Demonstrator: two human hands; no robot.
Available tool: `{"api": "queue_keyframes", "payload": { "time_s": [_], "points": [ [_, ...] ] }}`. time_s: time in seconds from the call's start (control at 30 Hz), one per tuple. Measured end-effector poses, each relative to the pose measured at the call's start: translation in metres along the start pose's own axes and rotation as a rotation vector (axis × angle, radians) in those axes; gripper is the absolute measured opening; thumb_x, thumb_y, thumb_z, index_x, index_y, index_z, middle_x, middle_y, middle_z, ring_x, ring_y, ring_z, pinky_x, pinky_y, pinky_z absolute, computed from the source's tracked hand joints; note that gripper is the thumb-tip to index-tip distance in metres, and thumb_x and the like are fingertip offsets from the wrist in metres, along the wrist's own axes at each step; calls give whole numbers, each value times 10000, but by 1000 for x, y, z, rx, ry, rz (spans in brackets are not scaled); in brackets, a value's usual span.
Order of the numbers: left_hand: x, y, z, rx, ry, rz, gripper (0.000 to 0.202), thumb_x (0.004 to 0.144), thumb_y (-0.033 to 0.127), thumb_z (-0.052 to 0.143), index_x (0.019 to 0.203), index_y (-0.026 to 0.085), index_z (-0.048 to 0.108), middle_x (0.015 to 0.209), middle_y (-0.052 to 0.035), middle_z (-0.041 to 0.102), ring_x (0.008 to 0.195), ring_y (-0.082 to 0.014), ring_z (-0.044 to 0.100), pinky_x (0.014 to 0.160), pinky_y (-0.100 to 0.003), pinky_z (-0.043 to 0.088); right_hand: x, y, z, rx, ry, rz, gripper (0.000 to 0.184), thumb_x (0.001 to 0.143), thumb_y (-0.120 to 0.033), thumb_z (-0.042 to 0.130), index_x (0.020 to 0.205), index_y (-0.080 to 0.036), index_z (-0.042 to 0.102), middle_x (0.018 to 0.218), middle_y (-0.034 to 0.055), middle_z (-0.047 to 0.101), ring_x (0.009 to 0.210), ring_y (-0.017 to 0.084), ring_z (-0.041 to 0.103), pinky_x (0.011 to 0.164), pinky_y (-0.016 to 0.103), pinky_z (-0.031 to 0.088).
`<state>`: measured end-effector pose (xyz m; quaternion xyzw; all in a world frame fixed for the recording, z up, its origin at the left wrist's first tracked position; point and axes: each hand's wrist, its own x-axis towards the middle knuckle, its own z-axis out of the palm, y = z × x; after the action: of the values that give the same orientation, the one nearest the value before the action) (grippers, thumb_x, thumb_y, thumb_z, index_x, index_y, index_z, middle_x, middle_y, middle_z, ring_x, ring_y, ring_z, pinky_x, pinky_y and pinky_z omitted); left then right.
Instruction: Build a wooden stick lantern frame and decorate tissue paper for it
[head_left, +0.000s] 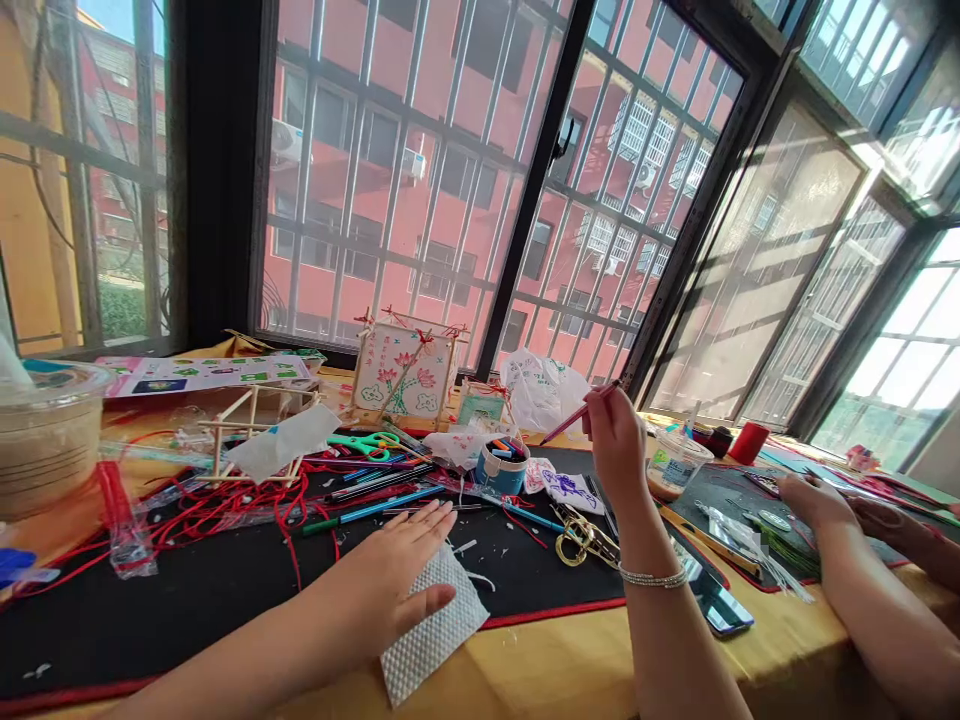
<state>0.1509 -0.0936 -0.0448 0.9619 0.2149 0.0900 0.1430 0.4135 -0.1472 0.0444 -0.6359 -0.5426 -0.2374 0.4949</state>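
My left hand (405, 570) lies with its fingers stretched over a white embossed paper towel (442, 625) at the edge of the black mat (225, 590). Raised above the mat, my right hand (616, 435) grips a dark reddish pen (568, 425), its tip pointing down and left. Under that tip stands a blue pot (501, 470) with pens in it. Gold-handled scissors (576, 543) lie beside my right forearm. Left of the pot are several loose pens (375, 510) and tangled red cord (225, 505). A small cloth with purple marks (574, 492) lies right of the pot.
A stick frame (259, 440) and a lantern with painted flowers (405, 370) stand near the window. Green scissors (367, 443) lie behind the pens. Plastic cups stand left (49, 440) and right (675, 465). A phone (720, 600) lies near another person's hands (821, 505).
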Motion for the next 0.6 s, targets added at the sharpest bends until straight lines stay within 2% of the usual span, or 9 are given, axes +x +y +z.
{"api": "queue_keyframes", "payload": {
  "time_s": [0.07, 0.13, 0.2, 0.23, 0.37, 0.6],
  "points": [
    [4, -1, -2, 19, 93, -62, 596, 883, 390, 369, 1382, 89, 240, 1452, -122, 214, 1344, -242, 181, 1083, -452, 211, -10, -17, 7, 237, 134, 20, 289, 937, -346, 175, 796, -203, 384, 561, -53, 363, 461, 99, 376, 451, 211, 331],
    [6, 1, -4, 51, 167, -94, 557, 870, 284, 389, 1376, 90, 259, 1445, -115, 251, 1337, -219, 218, 1084, -432, 229, -23, -37, 14, 642, 209, 43, 239, 927, -352, 275, 780, -206, 394, 555, -66, 360, 412, 78, 341, 398, 192, 300],
    [6, 5, -7, 105, 224, -89, 542, 848, 206, 406, 1366, 101, 288, 1435, -105, 285, 1330, -211, 244, 1089, -442, 224, -36, -56, 20, 910, 173, 51, 204, 902, -337, 388, 761, -197, 436, 565, -65, 402, 399, 61, 358, 381, 182, 296],
    [6, 7, -8, 130, 248, -76, 538, 837, 177, 412, 1360, 109, 304, 1430, -99, 298, 1327, -211, 252, 1089, -453, 221, -42, -63, 22, 971, 138, 50, 197, 895, -329, 415, 757, -194, 454, 574, -62, 422, 398, 56, 372, 377, 178, 301],
    [3, 11, -8, 169, 323, -21, 532, 808, 121, 437, 1334, 123, 358, 1406, -106, 352, 1313, -225, 286, 1073, -488, 254, -57, -78, 25, 1030, 48, 43, 194, 899, -318, 432, 766, -189, 487, 594, -55, 457, 414, 50, 419, 378, 166, 326],
    [3, 12, -10, 202, 369, 27, 497, 805, 106, 445, 1300, 125, 405, 1391, -115, 381, 1308, -226, 303, 1065, -503, 265, -62, -77, 26, 985, 8, -19, 174, 917, -293, 413, 799, -193, 493, 608, -54, 462, 430, 50, 423, 391, 167, 339]
  ]
}}
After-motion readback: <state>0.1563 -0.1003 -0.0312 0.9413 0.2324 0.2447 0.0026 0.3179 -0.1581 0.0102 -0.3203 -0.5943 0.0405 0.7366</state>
